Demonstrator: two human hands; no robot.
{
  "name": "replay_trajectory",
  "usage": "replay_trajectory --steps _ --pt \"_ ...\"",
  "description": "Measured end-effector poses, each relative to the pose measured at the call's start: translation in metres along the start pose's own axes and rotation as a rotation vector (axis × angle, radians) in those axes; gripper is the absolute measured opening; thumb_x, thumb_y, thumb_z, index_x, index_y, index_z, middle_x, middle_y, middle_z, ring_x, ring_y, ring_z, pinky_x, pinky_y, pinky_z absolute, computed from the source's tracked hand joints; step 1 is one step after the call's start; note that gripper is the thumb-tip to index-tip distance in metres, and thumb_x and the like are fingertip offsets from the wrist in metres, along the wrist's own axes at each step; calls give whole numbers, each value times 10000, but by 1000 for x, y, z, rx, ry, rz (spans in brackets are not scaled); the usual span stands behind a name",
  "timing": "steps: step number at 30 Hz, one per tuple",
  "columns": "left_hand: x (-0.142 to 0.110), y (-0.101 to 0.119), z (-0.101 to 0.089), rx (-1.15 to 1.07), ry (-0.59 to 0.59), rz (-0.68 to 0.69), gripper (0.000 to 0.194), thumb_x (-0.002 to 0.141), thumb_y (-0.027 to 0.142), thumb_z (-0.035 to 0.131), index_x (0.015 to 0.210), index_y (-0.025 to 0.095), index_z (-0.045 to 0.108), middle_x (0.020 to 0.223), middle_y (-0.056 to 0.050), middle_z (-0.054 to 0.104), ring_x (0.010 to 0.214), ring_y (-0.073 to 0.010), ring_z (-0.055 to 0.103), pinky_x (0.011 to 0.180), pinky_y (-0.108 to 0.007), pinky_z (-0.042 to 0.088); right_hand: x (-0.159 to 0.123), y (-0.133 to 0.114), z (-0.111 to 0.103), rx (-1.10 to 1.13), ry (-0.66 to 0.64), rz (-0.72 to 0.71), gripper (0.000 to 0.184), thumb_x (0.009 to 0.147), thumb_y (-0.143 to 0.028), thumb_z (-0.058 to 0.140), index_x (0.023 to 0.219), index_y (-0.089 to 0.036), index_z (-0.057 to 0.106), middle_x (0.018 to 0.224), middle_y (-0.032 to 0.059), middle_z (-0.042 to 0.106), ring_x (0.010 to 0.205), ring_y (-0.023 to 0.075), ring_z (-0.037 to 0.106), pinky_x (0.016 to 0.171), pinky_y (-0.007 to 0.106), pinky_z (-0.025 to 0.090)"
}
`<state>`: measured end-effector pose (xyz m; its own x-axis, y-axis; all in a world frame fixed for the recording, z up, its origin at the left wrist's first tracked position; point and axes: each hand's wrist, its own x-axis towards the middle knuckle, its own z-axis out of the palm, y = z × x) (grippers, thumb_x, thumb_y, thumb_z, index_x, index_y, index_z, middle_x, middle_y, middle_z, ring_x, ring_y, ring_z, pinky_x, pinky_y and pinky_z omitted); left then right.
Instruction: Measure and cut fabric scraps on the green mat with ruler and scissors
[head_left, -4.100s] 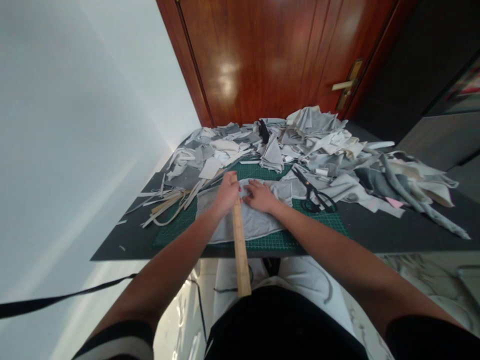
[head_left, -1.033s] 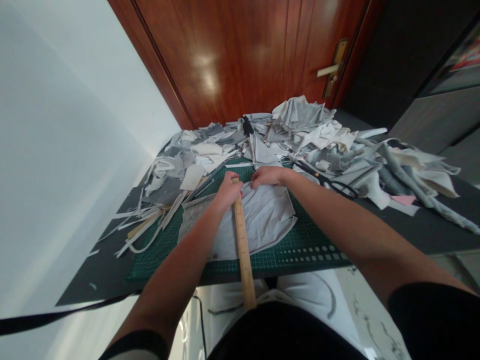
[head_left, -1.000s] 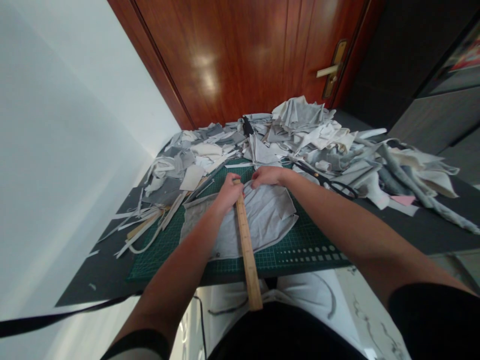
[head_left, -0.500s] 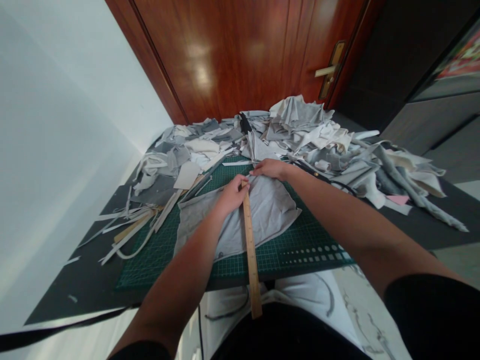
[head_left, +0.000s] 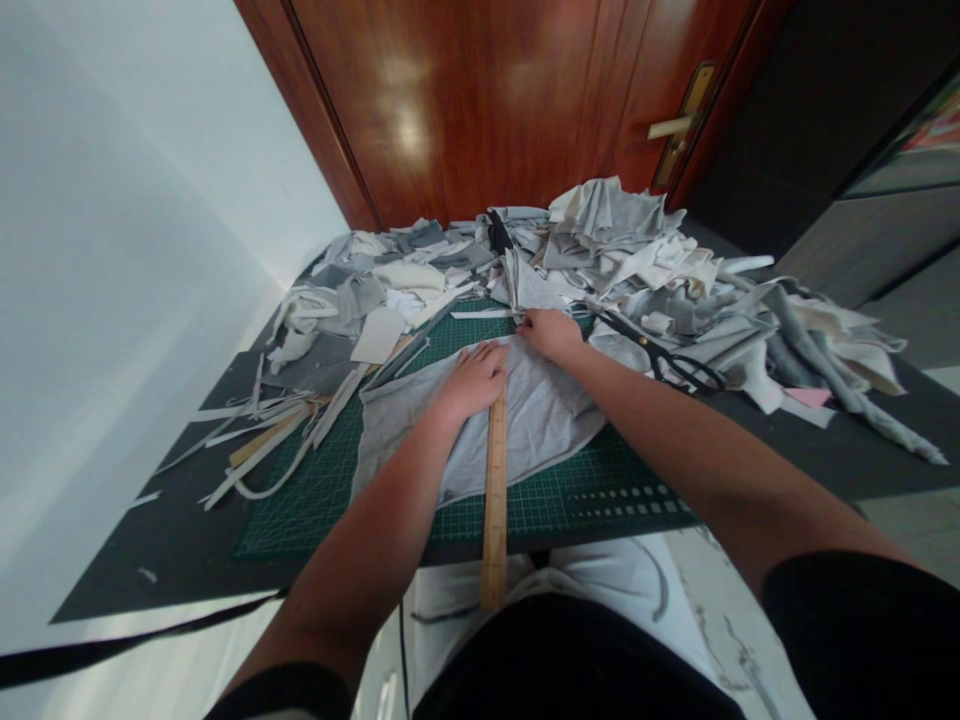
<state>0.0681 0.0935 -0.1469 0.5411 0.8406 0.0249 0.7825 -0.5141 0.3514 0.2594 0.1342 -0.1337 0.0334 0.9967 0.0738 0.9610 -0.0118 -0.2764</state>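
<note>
1 wooden ruler (head_left: 496, 490) lay across the grey cloth (head_left: 551, 400) in the head view. Its long axis ran fore and aft, from beneath the left hand (head_left: 477, 380) toward the person's body, and its near end projected past the table edge. The left hand was the nearer of the 2: its palm faced down over the ruler's far end, and its fingers were extended onto the cloth, not wrapped. The right hand (head_left: 553, 335) was positioned beyond the ruler's far end and to its right, at the cloth's far edge. Its fingers were bent downward; whether they pinched the cloth could not be determined. The cloth lay creased on the green cutting mat (head_left: 300, 500). Black scissors (head_left: 660, 354) rested to the right of the right hand, apart from it.
</note>
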Motion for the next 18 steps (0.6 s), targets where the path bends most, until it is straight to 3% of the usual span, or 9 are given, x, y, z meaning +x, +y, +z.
replay_trajectory --steps 5,7,9,13,18 --pt "-5 -2 -6 -5 -33 21 631 894 231 536 1510 203 406 1639 -121 367 1558 -267 248 1278 -538 128 -10 -7 -8 -56 97 -74 316 1001 -280 494 1218 -127 667 1219 217 658 1196 352 561 977 434 438" --pt "-6 -4 -5 12 -39 19 610 920 243 513 1517 214 392 1654 -116 339 1567 -278 217 1270 -574 108 -25 -12 -9 -60 202 -188 295 986 -209 479 1203 -113 654 1268 218 613 1254 362 495 1029 460 400" --pt "-5 -4 -3 34 -48 14 594 950 255 476 1531 200 366 1666 -122 311 1575 -284 186 1263 -596 92 -48 -16 -5 20 255 -336 266 962 -168 487 1169 -110 644 1229 194 609 1205 327 517 1019 421 417" --pt "-2 -3 1 33 -40 -29 563 988 235 406 1542 175 329 1666 -124 309 1573 -261 194 1270 -545 103 -102 -15 12 285 104 -522 241 919 -167 547 1150 -126 598 1136 132 613 1052 237 594 956 320 479" --pt "2 -2 7 14 71 -5 424 1017 306 424 1428 208 457 1573 -115 447 1507 -273 318 1247 -522 162 -141 -1 16 321 -35 -643 265 947 -265 572 1188 -156 590 1231 141 603 1193 270 557 1067 408 449"
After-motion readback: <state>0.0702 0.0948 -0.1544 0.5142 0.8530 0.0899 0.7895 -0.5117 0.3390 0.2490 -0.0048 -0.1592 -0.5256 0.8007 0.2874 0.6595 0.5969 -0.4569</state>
